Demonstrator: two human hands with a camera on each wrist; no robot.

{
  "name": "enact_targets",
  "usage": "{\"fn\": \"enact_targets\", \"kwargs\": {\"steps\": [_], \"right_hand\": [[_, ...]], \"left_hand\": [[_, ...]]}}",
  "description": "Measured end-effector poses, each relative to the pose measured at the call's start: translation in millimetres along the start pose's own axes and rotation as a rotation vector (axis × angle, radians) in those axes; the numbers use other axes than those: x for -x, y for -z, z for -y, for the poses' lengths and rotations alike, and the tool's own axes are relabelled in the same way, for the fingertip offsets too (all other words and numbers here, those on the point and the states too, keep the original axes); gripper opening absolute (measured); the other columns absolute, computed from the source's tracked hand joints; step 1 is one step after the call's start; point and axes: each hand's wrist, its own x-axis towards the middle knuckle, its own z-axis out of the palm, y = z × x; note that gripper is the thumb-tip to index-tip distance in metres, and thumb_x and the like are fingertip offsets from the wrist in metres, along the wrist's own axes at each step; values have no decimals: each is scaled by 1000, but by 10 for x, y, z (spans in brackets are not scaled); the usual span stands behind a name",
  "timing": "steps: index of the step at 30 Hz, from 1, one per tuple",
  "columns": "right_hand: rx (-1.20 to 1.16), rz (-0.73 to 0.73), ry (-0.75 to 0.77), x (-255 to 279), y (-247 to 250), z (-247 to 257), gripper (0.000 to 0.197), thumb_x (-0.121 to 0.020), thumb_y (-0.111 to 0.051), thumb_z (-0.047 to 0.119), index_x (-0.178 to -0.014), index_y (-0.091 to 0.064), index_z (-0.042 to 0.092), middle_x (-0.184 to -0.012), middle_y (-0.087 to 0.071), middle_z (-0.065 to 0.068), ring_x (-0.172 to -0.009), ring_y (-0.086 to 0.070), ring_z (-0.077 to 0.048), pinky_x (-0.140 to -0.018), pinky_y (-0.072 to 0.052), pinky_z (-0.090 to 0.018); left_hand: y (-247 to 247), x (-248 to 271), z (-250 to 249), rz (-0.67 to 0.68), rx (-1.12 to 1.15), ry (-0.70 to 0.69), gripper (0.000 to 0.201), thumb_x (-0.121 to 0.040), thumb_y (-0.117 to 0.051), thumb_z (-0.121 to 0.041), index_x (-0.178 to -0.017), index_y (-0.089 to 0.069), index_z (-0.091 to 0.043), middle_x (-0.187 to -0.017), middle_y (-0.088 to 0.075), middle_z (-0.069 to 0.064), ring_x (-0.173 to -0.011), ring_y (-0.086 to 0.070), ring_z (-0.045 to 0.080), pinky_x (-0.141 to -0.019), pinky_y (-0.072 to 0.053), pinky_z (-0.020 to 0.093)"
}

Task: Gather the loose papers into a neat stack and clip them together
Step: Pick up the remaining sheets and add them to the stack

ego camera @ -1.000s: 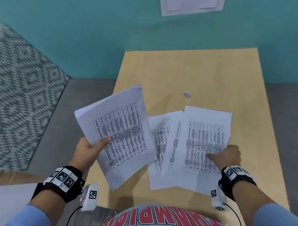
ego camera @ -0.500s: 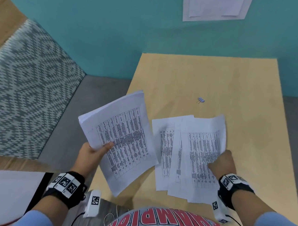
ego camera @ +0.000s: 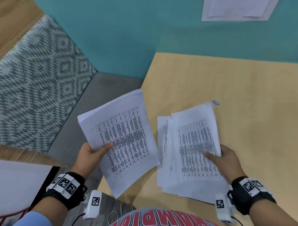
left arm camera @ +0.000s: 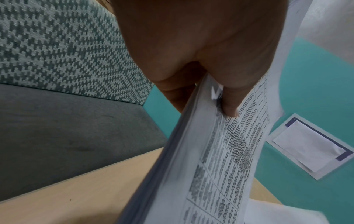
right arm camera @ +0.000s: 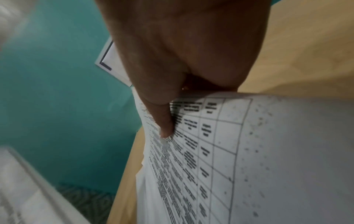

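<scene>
My left hand [ego camera: 95, 151] holds a thick stack of printed papers [ego camera: 123, 137] in the air over the table's left edge, thumb on top; the left wrist view shows that stack [left arm camera: 210, 159] pinched between thumb and fingers. My right hand [ego camera: 223, 159] grips a smaller, uneven bunch of printed sheets [ego camera: 191, 148] at its right side, thumb on top, lifted off the wooden table [ego camera: 244, 95]; the right wrist view shows the bunch [right arm camera: 239, 151] under the thumb. A small binder clip [ego camera: 216, 102] lies on the table just beyond these sheets.
A teal wall [ego camera: 133, 31] stands behind the table, with a white sheet [ego camera: 236, 7] stuck on it. A patterned sofa [ego camera: 31, 78] with a grey seat lies to the left. A white surface [ego camera: 8, 185] sits at the lower left.
My right hand gathered the loose sheets from flat on the table and now grips them lifted. The left hand's stack stayed roughly where it was. The head view shifted left.
</scene>
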Motion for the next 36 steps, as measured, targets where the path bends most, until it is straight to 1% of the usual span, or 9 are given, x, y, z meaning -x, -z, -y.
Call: {"fn": "enact_targets", "kwargs": {"steps": [4,8,16,24,28,30,32,33,36], "right_hand": [[246,-33,12,-161,-431,22,25,-86,-82,25,-98,-65,12,-86,-67,-9,-64,-64,-20,-52,-54,-30],[626,-15,10,-309,-810,11,65,-72,-89,44,-114,-61,3,-125,-51,-17,-110,-58,-35,-87,-58,-43],[726,-61,-166,-364,-957,99,77,-64,-94,50,-116,-58,5,-130,-45,-18,-121,-47,-39,-84,-53,-43],[268,-26,-169,-251,-896,42,80,-76,-88,1,-135,-34,3,-117,-60,-20,-90,-63,-32,-78,-61,-44],[-11,-61,-132,-13,-493,-122,99,-77,-90,5,-152,-26,11,-128,-56,-14,-106,-63,-32,-89,-56,-41],[-65,-32,-160,109,-183,-219,70,-79,-89,9,-136,-48,8,-112,-63,-6,-92,-64,-28,-74,-53,-35],[-106,20,-186,249,178,-296,24,-85,-85,7,-91,-62,12,-76,-60,0,-67,-55,-20,-59,-41,-30],[-116,28,-194,301,350,-363,29,-86,-83,6,-77,-58,17,-67,-56,3,-63,-52,-20,-58,-37,-29],[-125,39,-190,476,789,-406,22,-82,-87,15,-82,-65,12,-78,-70,-4,-79,-64,-27,-66,-43,-31]], "left_hand": [[63,8,12,11,20,17,29,-86,-83,-19,-114,-79,-13,-116,-82,3,-111,-77,25,-103,-57,56],[112,25,27,11,12,22,28,-88,-82,-18,-115,-79,-15,-117,-82,2,-112,-77,23,-103,-57,55],[282,30,116,-8,-7,32,30,-85,-85,-25,-114,-81,-16,-119,-81,3,-115,-76,24,-104,-56,57],[241,59,68,-12,-28,44,32,-84,-85,-25,-114,-80,-14,-114,-83,2,-110,-78,24,-101,-59,55],[221,33,37,-13,-39,40,25,-86,-84,-22,-109,-81,-14,-110,-84,2,-106,-79,25,-97,-61,50],[181,17,46,-18,-58,37,20,-89,-81,-17,-108,-80,-13,-106,-84,2,-103,-80,25,-92,-63,44],[105,-2,61,-17,-92,34,21,-90,-80,-15,-110,-79,-10,-105,-84,6,-101,-80,27,-91,-64,43],[56,-19,77,-16,-110,37,21,-91,-81,-16,-110,-79,-9,-105,-84,7,-100,-80,28,-92,-63,46],[-139,-73,101,26,-162,64,14,-91,-81,-20,-102,-81,-11,-96,-85,4,-95,-81,28,-90,-63,49]]}}
